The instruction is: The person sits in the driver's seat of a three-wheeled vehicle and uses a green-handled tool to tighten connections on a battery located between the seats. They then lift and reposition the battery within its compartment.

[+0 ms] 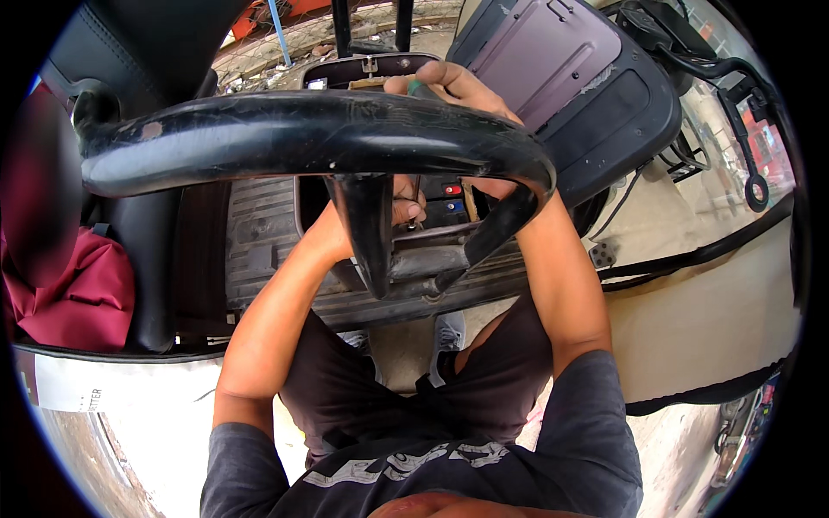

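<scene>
Beyond a thick black tubular bar (302, 138), both my hands work at an open dark compartment (300, 203). My right hand (466, 91) is closed over the bar's far side, around a green handle (421, 90). A thin metal shaft (417, 188) shows below the bar, in line with that handle; together they look like a screwdriver, its middle hidden by the bar. Its low end meets my left hand (406, 207), whose fingers are pinched together, partly hidden by the bar's upright. Inside the compartment, just right of those fingers, are a red terminal (452, 189) and a blue terminal (455, 206).
A raised seat base (596, 112) with a grey panel leans at the right of the compartment. Ribbed black floor matting (259, 229) lies around it. Black seat padding (155, 268) and a maroon cloth (73, 293) are on the left. A cream panel (699, 319) stands at right.
</scene>
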Demonstrator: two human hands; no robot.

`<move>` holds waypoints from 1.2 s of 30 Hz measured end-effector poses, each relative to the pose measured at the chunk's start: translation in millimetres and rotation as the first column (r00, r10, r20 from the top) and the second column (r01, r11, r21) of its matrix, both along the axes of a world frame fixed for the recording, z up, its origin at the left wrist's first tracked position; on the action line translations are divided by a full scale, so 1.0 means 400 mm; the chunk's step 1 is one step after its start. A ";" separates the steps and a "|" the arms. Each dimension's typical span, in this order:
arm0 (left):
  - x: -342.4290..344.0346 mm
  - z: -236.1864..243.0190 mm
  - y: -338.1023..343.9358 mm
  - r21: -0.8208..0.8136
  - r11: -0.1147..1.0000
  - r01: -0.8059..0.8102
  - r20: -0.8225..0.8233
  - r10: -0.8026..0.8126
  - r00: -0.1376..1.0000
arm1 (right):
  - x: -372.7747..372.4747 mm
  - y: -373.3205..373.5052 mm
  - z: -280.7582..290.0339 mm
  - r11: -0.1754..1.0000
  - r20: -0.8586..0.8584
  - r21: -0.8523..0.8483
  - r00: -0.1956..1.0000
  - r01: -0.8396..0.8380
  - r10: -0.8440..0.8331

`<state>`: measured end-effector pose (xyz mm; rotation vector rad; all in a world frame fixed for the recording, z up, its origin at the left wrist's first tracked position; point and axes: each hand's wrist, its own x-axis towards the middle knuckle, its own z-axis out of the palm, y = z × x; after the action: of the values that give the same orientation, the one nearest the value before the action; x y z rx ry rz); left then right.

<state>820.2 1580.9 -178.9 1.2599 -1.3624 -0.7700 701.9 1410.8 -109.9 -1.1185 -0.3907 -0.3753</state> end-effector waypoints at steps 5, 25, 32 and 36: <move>0.000 -0.004 -0.004 -0.051 0.998 0.022 0.018 -0.021 1.000 | -0.025 0.007 0.019 0.990 -0.005 -0.080 0.993 0.113 -0.114; 0.001 -0.001 -0.010 -0.051 0.998 -0.042 0.167 0.050 0.985 | -0.085 0.016 0.040 0.997 -0.038 -0.032 0.997 0.063 -0.064; 0.019 -0.021 0.013 -0.022 0.997 -0.072 0.066 0.074 0.995 | 0.002 0.009 -0.004 0.974 -0.107 0.100 0.975 0.203 -0.193; 0.008 -0.014 -0.008 0.002 0.999 -0.039 0.104 0.039 0.994 | 0.042 -0.038 -0.054 0.962 -0.187 0.000 0.945 0.273 -0.268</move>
<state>823.3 1577.8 -184.5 1.3412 -1.4158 -0.6887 718.6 1395.7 -131.3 -1.1742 -0.0662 -0.5116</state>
